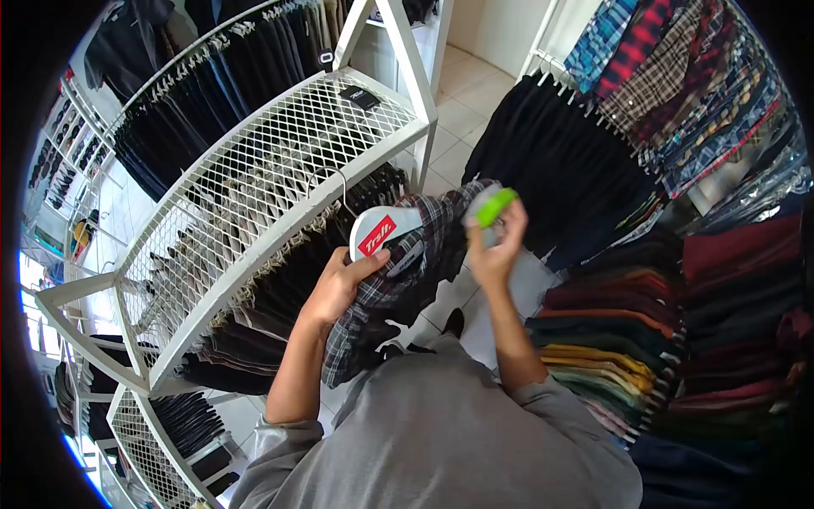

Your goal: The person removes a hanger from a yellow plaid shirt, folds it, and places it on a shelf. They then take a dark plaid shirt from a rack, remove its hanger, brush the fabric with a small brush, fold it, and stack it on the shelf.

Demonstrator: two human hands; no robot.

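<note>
My left hand (341,284) grips a dark plaid shirt (398,280) that hangs on a white hanger (381,233) with a red label and a wire hook. The shirt droops below the hand toward my chest. My right hand (496,246) holds a bright green and white tool (490,206) pressed against the shirt's upper right part, near the collar. Both hands are raised in front of me, about a shirt's width apart.
A white mesh shelf rack (280,161) with dark clothes hung under it runs along the left. Black garments (560,161) and plaid shirts (678,76) hang at the right, with coloured folded or hung clothes (627,339) below. Pale floor tiles (475,93) lie between the racks.
</note>
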